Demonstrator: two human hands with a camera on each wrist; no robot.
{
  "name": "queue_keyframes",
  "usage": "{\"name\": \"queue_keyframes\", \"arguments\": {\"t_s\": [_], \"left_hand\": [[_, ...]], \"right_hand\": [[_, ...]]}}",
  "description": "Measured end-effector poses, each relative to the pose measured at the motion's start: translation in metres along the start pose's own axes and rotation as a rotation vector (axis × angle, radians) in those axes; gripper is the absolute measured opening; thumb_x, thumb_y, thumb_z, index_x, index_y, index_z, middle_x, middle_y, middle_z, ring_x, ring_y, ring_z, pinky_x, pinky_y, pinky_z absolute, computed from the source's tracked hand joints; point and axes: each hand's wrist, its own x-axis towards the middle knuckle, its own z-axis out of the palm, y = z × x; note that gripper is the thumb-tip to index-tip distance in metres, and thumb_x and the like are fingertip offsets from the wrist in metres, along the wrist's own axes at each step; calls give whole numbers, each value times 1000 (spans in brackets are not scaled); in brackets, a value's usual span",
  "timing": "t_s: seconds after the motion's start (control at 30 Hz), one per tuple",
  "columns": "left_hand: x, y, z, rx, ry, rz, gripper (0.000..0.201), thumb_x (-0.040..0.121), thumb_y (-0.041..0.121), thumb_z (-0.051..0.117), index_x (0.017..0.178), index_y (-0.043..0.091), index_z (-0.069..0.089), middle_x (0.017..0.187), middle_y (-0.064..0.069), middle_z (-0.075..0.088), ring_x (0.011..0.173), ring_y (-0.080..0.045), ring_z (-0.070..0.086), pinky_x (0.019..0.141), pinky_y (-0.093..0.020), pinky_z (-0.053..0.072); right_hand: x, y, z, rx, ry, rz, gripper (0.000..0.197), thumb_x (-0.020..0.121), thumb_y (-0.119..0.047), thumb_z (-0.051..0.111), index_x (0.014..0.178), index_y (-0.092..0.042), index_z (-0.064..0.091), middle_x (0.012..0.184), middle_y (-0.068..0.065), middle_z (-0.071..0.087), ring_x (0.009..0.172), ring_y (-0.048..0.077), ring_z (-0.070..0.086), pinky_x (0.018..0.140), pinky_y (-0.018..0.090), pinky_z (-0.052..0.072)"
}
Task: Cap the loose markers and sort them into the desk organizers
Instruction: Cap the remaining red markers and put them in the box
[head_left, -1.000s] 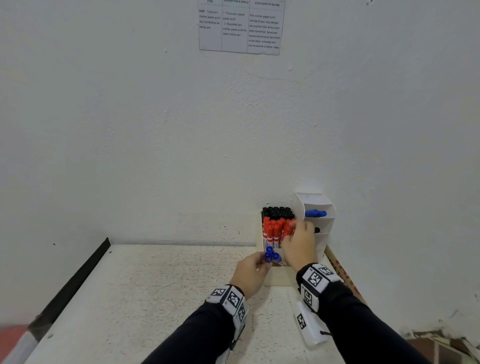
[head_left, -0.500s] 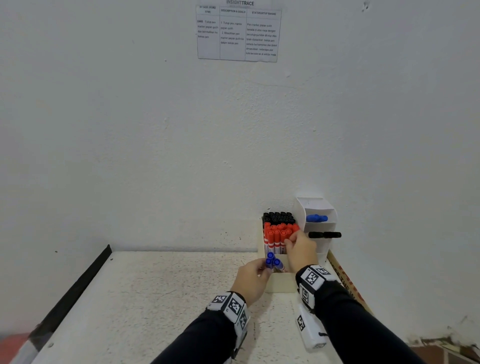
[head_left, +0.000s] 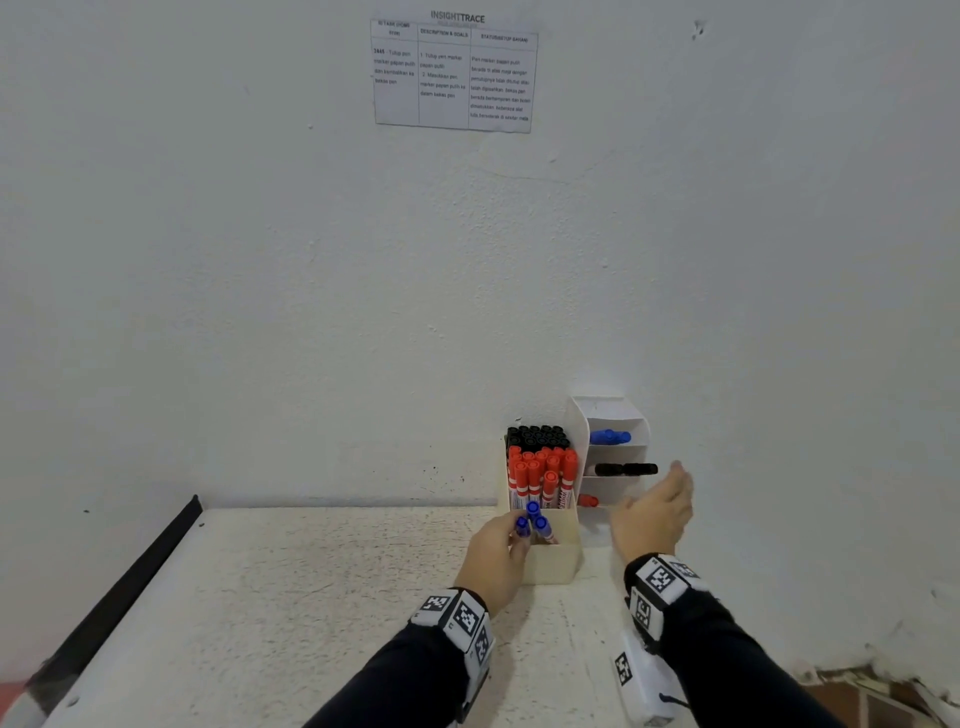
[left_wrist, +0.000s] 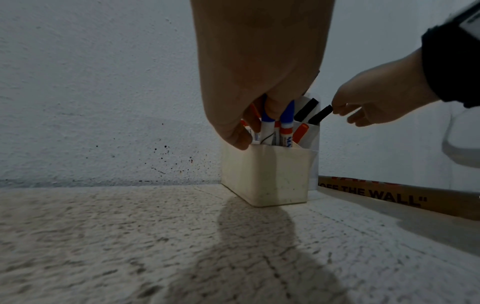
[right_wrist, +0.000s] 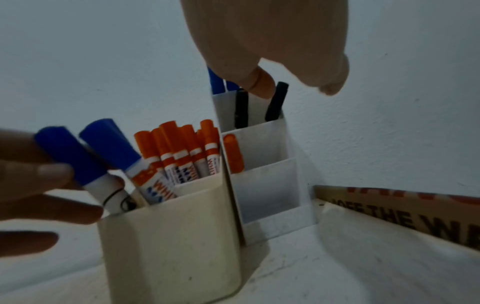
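left hand on blue markers, right hand loose by the tiered organizer

the left hand (head_left: 493, 558) reaches forward from a dark sleeve, its fingers (right_wrist: 39, 174) curled round the blue markers (head_left: 532, 519), which stand capped in the front compartment of the cream pen holder (left_wrist: 267, 174). the lower fingers lie at the holder's near rim.

the right hand (head_left: 652, 512) is raised to the right of that holder, fingers relaxed and apart, gripping nothing. its fingertips (left_wrist: 337, 108) sit just beside the end of one of the two black markers (head_left: 626, 469); whether they touch it cannot be told. those markers poke out of the middle slot of the white tiered organizer (head_left: 615, 415), directly ahead of the right hand.

above them in the top slot lie more blue-capped markers (head_left: 610, 436), and below, one red marker (head_left: 588, 501). beyond the left hand, the holder carries red markers (head_left: 543, 475) and, farthest back, black-capped ones (head_left: 537, 436).

both organizers stand on a speckled white bench (head_left: 311, 597), pushed against a rough white wall (head_left: 260, 286). a printed sheet (head_left: 454, 75) is stuck high on the wall. a brown cardboard strip (left_wrist: 389, 197) with lettering runs along the bench's right edge.
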Motion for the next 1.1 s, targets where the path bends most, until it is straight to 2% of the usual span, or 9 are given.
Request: {"name": "queue_keyframes", "arguments": {"t_s": [0.1,0.2,0.27,0.47,0.6,0.73,0.83,0.9,1.1], "left_hand": [[2,-1,2,17,9,2,34,96,11,42,129,13,53,125,-2,58,110,-14,54,90,-15,39],[3,0,3,6,-7,-4,35,96,12,43,131,13,51,126,-1,58,111,-13,54,91,-16,40],[2,1,4,-2,-12,-6,35,97,14,43,131,14,50,125,1,58,110,-11,54,88,-14,39],[1,-1,3,0,-18,13,31,96,16,45,126,16,54,120,2,61,107,-11,55,89,-16,40],[0,-4,2,-2,-10,27,32,95,13,46,125,15,55,119,-2,62,108,-14,56,93,-20,41],[1,-2,1,3,9,35,31,95,10,45,124,11,57,122,-4,61,111,-16,56,93,-18,40],[2,1,1,6,28,34,34,94,6,46,126,9,56,122,-6,61,111,-17,56,92,-14,38],[1,5,1,0,28,27,36,94,3,45,128,9,54,123,-7,61,112,-17,56,93,-14,38],[-3,7,5,-70,92,5,28,92,3,49,117,10,60,112,-4,64,103,-14,59,95,-21,44]], "right_hand": [[14,0,-8,95,-115,-58,56,89,4,46,141,-2,27,144,18,36,132,32,37,109,40,32],[10,-5,-7,124,-196,-226,38,89,3,46,126,-2,46,126,15,54,114,28,53,95,32,42],[5,-5,-3,138,-206,-259,37,88,2,48,125,-4,47,124,14,55,112,26,54,92,31,43],[5,8,1,6,-262,11,34,93,-3,42,126,2,47,130,21,48,118,33,49,99,36,39],[1,12,3,-57,-420,-66,27,92,-2,42,114,0,58,117,18,59,106,31,56,85,25,38],[-12,9,1,66,-354,-212,23,82,6,54,99,-10,58,102,6,59,91,17,56,73,14,39],[-26,7,5,150,-710,-369,49,79,5,62,120,-19,52,108,-8,55,99,6,55,75,5,44],[-29,5,11,141,-804,-420,51,79,1,64,124,-21,52,108,-9,56,102,8,57,82,7,45],[-31,4,13,178,-680,-422,39,78,7,59,83,-32,54,86,-6,61,85,12,60,75,9,47]]}}
